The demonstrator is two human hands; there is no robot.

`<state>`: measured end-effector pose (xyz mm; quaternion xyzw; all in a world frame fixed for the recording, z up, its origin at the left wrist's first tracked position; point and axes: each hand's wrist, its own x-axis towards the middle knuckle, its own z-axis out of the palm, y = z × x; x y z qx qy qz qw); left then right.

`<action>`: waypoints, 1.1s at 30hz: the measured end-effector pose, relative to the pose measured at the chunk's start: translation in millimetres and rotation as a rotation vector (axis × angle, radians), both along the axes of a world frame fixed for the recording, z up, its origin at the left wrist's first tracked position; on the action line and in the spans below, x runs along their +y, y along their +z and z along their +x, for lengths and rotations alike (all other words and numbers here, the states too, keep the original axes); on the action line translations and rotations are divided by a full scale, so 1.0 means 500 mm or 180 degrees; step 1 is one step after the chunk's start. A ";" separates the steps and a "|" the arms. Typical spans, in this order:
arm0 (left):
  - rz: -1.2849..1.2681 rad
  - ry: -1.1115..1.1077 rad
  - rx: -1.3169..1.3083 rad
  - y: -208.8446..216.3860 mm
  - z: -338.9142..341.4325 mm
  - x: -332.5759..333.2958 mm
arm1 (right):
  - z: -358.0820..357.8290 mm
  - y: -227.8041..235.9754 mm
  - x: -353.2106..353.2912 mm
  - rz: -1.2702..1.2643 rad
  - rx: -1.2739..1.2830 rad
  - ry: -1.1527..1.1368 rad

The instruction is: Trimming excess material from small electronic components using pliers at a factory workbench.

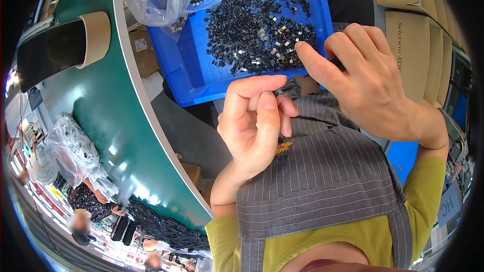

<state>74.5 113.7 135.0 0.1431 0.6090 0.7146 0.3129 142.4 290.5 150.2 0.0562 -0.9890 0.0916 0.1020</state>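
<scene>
Viewing the head camera, you find your left hand (252, 128) in front of the near edge of the blue tray (194, 88), palm turned up and fingers curled. The thumb lies near the bent index finger; you cannot tell from this view whether they pinch a part. A dark, partly see-through item (291, 88) sits just beyond these fingertips, too unclear to identify. Your right hand (370, 80) is above the tray's near right corner, back of the hand up. Its leftmost digit extends toward the pile, apart from the other fingers, which bend under; their tips are hidden, so you cannot tell whether they close on anything. The small black parts (244, 30), some with bright metallic faces, lie loose across the tray floor. Clear plastic bags (161, 2) rest at the far end, with more parts visible at the left one. Your striped apron (315, 186) shows below both hands. To your left runs the green table (113, 126), bearing black cables (166, 226) toward the lower edge. Cardboard boxes (416, 58) stand to your right.
</scene>
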 end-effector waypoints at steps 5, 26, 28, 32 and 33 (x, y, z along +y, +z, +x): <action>-0.0128 0.0052 0.0291 -0.005 0.005 0.000 | 0.002 0.007 -0.006 0.0241 -0.0014 -0.0059; 0.0054 -0.0058 0.0307 0.001 -0.010 -0.005 | 0.004 0.019 -0.002 0.0262 -0.0058 -0.0044; 0.0122 -0.0054 0.0256 -0.002 -0.010 -0.004 | 0.005 0.017 -0.002 0.0219 -0.0050 -0.0067; -0.0061 -0.0053 0.0285 0.002 -0.010 -0.003 | 0.004 0.016 0.000 0.0244 -0.0068 -0.0031; 0.0046 -0.0054 0.0279 -0.004 -0.010 -0.002 | 0.004 0.016 0.001 0.0260 -0.0080 -0.0016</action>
